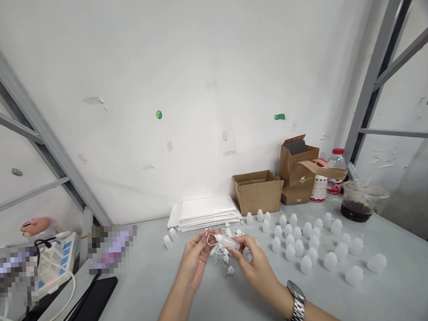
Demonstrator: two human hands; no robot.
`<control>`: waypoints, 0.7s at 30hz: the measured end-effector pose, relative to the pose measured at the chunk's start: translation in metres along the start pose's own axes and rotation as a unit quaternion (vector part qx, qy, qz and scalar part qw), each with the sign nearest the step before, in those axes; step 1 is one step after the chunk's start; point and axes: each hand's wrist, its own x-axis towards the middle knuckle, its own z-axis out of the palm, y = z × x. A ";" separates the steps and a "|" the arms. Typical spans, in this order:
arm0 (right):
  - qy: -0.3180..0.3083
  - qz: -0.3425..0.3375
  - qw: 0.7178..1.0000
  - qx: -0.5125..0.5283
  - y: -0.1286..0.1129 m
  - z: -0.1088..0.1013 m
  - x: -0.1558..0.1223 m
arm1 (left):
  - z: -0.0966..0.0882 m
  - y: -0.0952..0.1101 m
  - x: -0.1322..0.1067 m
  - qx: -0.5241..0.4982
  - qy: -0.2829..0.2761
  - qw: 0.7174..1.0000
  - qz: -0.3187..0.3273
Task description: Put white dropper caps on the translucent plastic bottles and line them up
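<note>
My right hand (256, 263) is closed round a small translucent plastic bottle (227, 242), which lies tilted with its white nozzle end toward the left. A thin white loop (207, 240) runs from that end to the fingers of my left hand (196, 256), which are pinched together on it. Just behind and below the bottle lies a loose heap of small white caps with thin straps (223, 258), partly hidden by my hands. Many similar frosted pieces (298, 247) stand spread over the table to the right, and two small bottles (168, 241) stand to the left.
A stack of white flat packs (205, 213) lies against the wall beside an open cardboard box (258, 196). Farther right are a brown paper bag (298, 175), a red-capped bottle (336, 167) and a plastic bowl of dark liquid (358, 208). A power strip (58, 264) with cables lies left.
</note>
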 end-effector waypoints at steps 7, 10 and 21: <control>-0.009 -0.077 0.994 -0.071 0.004 -0.004 0.002 | 0.002 0.007 -0.002 0.084 0.000 0.996 0.024; -0.022 -0.079 0.994 -0.078 0.005 -0.006 0.006 | 0.000 0.010 -0.002 0.122 -0.003 0.992 0.021; -0.048 0.018 0.999 0.007 0.009 -0.003 0.010 | -0.008 0.001 0.006 0.190 -0.001 0.982 0.023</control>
